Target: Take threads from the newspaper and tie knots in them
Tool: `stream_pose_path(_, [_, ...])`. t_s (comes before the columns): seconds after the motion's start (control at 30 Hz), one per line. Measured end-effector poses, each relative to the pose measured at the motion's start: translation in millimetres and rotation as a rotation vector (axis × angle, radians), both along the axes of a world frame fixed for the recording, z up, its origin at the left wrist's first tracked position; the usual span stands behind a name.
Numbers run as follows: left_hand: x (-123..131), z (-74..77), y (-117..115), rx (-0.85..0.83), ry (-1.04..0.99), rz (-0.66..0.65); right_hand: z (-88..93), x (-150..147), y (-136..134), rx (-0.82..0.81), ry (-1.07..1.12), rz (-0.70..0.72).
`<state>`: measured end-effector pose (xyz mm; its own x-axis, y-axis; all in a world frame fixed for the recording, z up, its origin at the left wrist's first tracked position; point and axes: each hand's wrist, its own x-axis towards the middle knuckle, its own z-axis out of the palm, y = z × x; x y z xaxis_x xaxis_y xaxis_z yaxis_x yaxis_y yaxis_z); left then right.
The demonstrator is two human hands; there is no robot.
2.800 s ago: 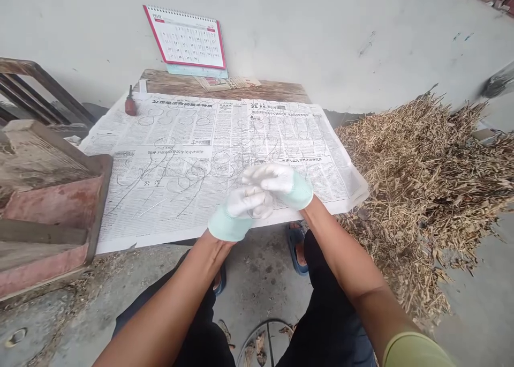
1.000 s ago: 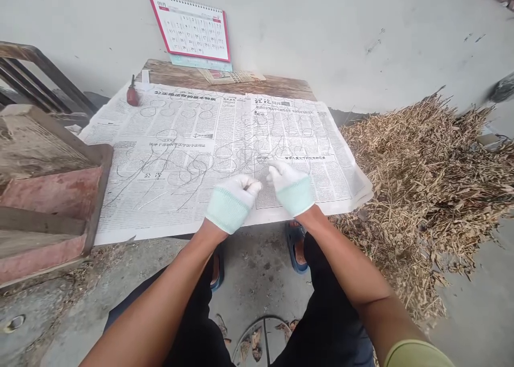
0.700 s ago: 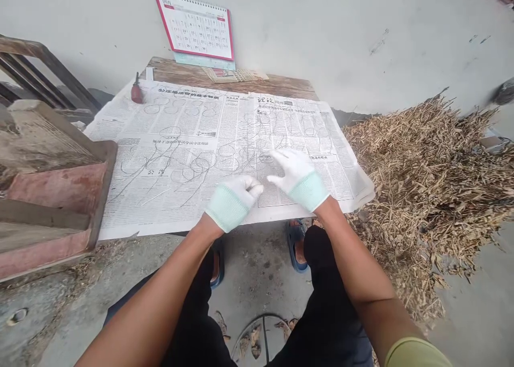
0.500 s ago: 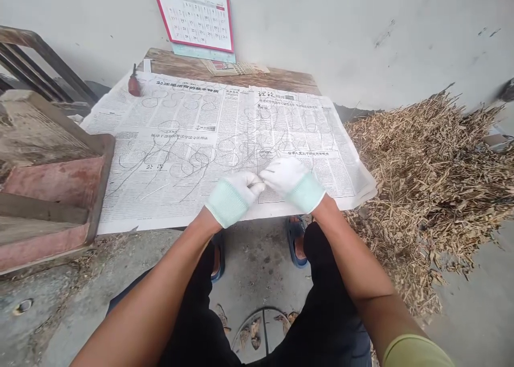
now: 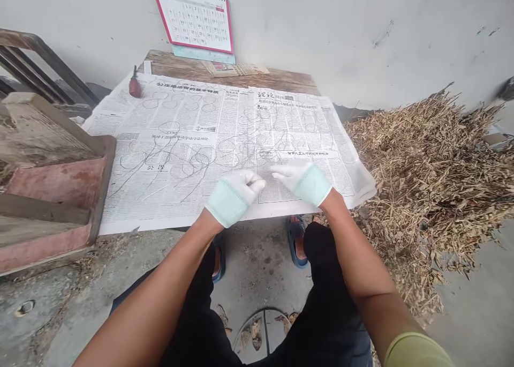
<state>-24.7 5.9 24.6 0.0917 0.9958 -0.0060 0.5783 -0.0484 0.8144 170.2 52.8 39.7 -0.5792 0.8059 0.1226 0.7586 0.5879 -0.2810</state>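
Note:
Both my hands wear white gloves with mint-green cuffs, close to the near edge of the newspaper [image 5: 116,214] spread on a wooden table. My left hand [image 5: 241,189] is closed, thumb pinched against the fingers; whatever is in the pinch is too small to make out. A short gap to its right, my right hand [image 5: 303,179] points leftward with thumb and fingers pressed together; anything between them cannot be made out. Thin, dark wire-like strands [image 5: 193,163], bent into several loops, lie across the paper beyond both hands. A pale, straight thin piece [image 5: 156,192] rests left of my left hand.
A red-handled tool [image 5: 135,87] stands at the back left corner, near a desk calendar [image 5: 196,21] against the wall. Wooden furniture [image 5: 60,174] crowds the left side. Dried stalks [image 5: 433,185] are heaped at the right.
My right hand has moved away to the right from my left hand, opening a gap between them. My left hand has stayed almost in place, still pinched.

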Motion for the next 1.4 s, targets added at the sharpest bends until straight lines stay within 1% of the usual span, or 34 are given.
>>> stream_pose_path(0.1, [2.3, 3.5, -1.5, -0.005, -0.009, 0.022, -3.6, 0.1, -3.9, -0.099, 0.107, -0.051])
stream_pose_path(0.27, [6.6, 8.6, -3.8, 0.038, -0.028, 0.084, -10.4, -10.9, -9.7, -0.135, 0.213, -0.160])
stream_pose_path(0.4, [7.8, 8.9, -4.7, 0.054, -0.032, 0.084, -10.1, -13.6, -7.6, -0.127, 0.168, -0.115])
stream_pose_path(0.47, [8.4, 8.0, -5.3, 0.063, -0.026, 0.090, -8.1, -15.1, -8.0, -0.142, 0.169, -0.140])
stream_pose_path(0.53, [8.8, 7.0, -5.6, 0.060, -0.024, 0.099, -5.2, -17.5, -10.2, -0.216, 0.224, -0.190])
stream_pose_path(0.67, [7.2, 7.5, -4.5, 0.038, -0.044, 0.105, 0.4, -16.5, -12.5, -0.427, 0.413, -0.263])
stream_pose_path(0.73, [4.4, 9.6, -3.4, 0.026, -0.068, 0.111, 2.2, -9.8, -9.4, -0.431, 0.448, -0.280])
stream_pose_path(0.87, [-3.3, 13.4, -0.8, 0.010, -0.103, 0.078, 5.6, 5.9, -1.0, -0.367, 0.482, -0.249])
stream_pose_path(0.93, [-5.8, 13.3, 0.0, 0.019, -0.101, 0.053, 7.5, 7.9, -0.3, -0.379, 0.487, -0.231])
stream_pose_path(1.0, [-6.1, 11.5, 0.2, 0.030, -0.082, 0.064, 8.7, 4.3, -2.3, -0.423, 0.478, -0.242])
stream_pose_path(1.1, [-2.1, 7.0, -0.9, 0.067, -0.038, 0.110, 7.3, -7.1, -6.6, -0.557, 0.514, -0.276])
stream_pose_path(1.17, [2.2, 3.6, -2.1, 0.118, 0.004, 0.115, 4.1, -14.8, -8.4, -0.619, 0.568, -0.309])
stream_pose_path(1.3, [10.3, -2.0, -4.4, 0.238, 0.127, 0.069, -5.3, -24.1, -9.2, -0.640, 0.665, -0.356])
stream_pose_path(1.4, [14.9, -4.0, -6.0, 0.302, 0.176, 0.081, -12.6, -26.2, -7.9, -0.632, 0.742, -0.360])
